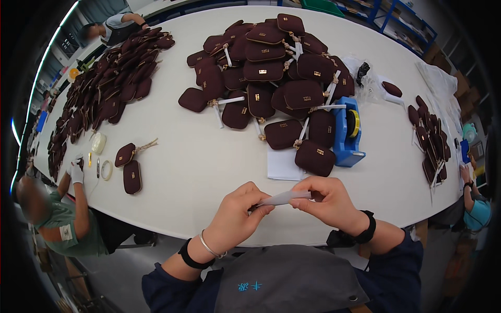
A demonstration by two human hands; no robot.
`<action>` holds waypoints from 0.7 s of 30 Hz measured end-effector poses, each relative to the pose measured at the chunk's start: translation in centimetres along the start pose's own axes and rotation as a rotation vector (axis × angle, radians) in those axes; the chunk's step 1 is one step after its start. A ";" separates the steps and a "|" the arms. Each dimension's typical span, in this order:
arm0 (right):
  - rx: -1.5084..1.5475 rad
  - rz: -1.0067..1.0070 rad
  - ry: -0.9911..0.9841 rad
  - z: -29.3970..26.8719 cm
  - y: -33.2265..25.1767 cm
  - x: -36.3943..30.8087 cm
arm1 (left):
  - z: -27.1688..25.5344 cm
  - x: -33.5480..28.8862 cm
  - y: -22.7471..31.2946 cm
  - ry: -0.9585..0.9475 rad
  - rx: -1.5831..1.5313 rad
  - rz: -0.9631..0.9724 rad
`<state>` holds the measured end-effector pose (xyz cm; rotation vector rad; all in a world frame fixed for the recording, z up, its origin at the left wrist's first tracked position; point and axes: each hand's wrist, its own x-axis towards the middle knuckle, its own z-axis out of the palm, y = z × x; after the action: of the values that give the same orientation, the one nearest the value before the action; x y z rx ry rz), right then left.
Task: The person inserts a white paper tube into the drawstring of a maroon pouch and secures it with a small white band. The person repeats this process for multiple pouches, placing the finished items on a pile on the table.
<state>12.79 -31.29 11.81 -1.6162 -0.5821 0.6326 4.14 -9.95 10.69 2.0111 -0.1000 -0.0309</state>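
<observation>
Pinching white slip (282, 199); left hand (239, 209), right hand (332, 204) toward opposite ends; slip between hands

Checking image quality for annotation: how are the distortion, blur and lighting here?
Head view: the white table has a strongly bowed edge; head view: the pale strip looks reasonably clear, while the left co-worker's head is blurred; head view: bright lights glare at far left.
</observation>
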 end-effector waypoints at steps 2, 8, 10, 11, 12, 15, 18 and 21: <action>0.069 0.102 0.013 0.2 -1.0 0.1 | 0.2 0.0 0.1 0.025 0.056 0.035; 0.205 0.287 -0.116 -1.1 -0.6 0.3 | 1.1 0.0 -0.3 0.135 -0.021 0.096; 0.247 0.284 -0.123 -1.3 -0.5 0.4 | 1.4 0.0 -0.7 0.135 -0.145 0.029; 0.267 0.280 -0.128 -1.4 -0.5 0.6 | 1.5 -0.1 -0.9 0.136 -0.206 -0.004; 0.287 0.286 -0.125 -1.5 -0.2 0.5 | 1.7 -0.3 -1.0 0.129 -0.249 -0.035; 0.327 0.286 -0.117 -1.4 0.2 0.5 | 1.9 -0.5 -1.0 0.142 -0.305 -0.059; 0.340 0.302 -0.075 -1.1 0.3 0.3 | 2.1 -0.4 -1.3 0.159 -0.310 -0.001; 0.270 0.233 -0.053 -0.7 0.6 0.2 | 2.4 -0.5 -1.5 0.181 -0.453 -0.075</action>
<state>13.43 -31.71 11.26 -1.4255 -0.3318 0.8895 3.54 -11.47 8.29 1.5556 0.0916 0.0748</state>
